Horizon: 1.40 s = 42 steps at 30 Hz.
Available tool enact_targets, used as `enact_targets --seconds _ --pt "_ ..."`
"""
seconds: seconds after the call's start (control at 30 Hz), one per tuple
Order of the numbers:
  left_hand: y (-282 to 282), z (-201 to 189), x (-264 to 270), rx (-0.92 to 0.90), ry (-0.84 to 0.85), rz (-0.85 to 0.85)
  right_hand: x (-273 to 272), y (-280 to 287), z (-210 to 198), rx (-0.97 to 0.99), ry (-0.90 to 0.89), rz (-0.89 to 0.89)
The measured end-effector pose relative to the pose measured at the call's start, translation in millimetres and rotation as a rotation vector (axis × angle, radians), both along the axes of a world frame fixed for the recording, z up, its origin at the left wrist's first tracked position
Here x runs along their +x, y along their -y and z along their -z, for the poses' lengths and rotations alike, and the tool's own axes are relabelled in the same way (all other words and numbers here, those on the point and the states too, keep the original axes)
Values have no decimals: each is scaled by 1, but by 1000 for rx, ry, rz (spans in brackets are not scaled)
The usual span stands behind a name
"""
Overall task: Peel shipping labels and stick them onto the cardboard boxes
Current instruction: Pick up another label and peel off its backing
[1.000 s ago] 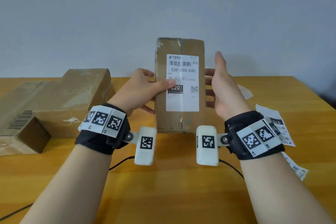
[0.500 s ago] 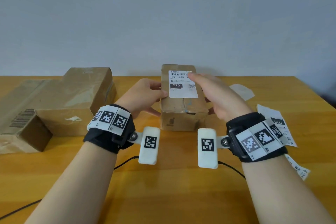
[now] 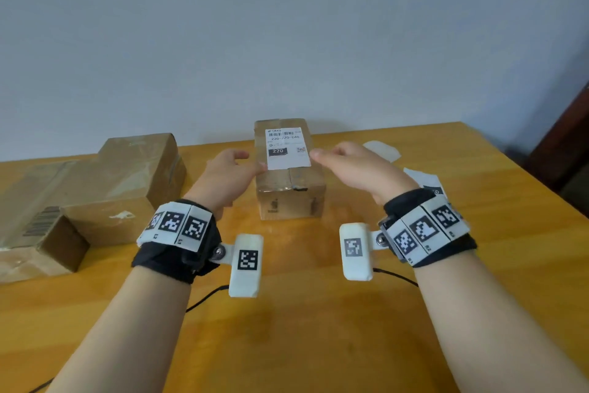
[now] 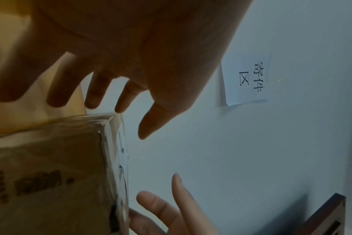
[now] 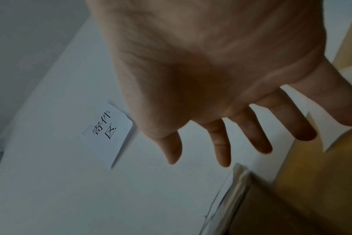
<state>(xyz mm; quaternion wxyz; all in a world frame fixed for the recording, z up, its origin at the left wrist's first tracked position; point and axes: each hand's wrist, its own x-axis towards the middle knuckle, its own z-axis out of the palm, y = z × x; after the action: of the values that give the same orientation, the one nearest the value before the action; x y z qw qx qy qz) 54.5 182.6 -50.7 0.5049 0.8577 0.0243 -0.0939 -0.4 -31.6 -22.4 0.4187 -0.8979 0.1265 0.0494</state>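
A small taped cardboard box [image 3: 290, 198] lies flat on the wooden table [image 3: 306, 329], a white shipping label [image 3: 287, 147] stuck on its top face. My left hand [image 3: 228, 174] hovers at the box's left side, fingers loosely spread, holding nothing; the thumb tip is close to the label's left edge. On the other side my right hand [image 3: 353, 166] floats with relaxed fingers, clear of the box. The left wrist view has the box's taped edge [image 4: 113, 143] below my spread fingers [image 4: 120, 98]. In the right wrist view my fingers [image 5: 223, 147] hang above the box corner [image 5: 281, 198].
Larger cardboard boxes [image 3: 105, 188] are stacked at the left of the table. Loose label sheets and backing paper [image 3: 424, 182] lie at the right behind my right wrist. Cables [image 3: 204, 300] trail across the table near me. A paper sign [image 4: 249, 77] hangs on the wall.
The box was held upright between both hands, then laid flat on the table. Both hands have now come off it and hover at its sides.
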Motion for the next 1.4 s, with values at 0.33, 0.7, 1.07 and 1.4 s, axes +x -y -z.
enact_targets --seconds 0.33,0.7,1.07,1.4 --pt "36 -17 -51 217 27 93 -29 80 44 -325 -280 202" --pt "64 -9 -67 358 97 207 -46 112 70 -413 -348 162" --pt "67 16 -49 213 154 218 -41 115 60 -147 -172 143" --pt "68 21 -36 99 197 156 -13 126 63 -449 -253 238"
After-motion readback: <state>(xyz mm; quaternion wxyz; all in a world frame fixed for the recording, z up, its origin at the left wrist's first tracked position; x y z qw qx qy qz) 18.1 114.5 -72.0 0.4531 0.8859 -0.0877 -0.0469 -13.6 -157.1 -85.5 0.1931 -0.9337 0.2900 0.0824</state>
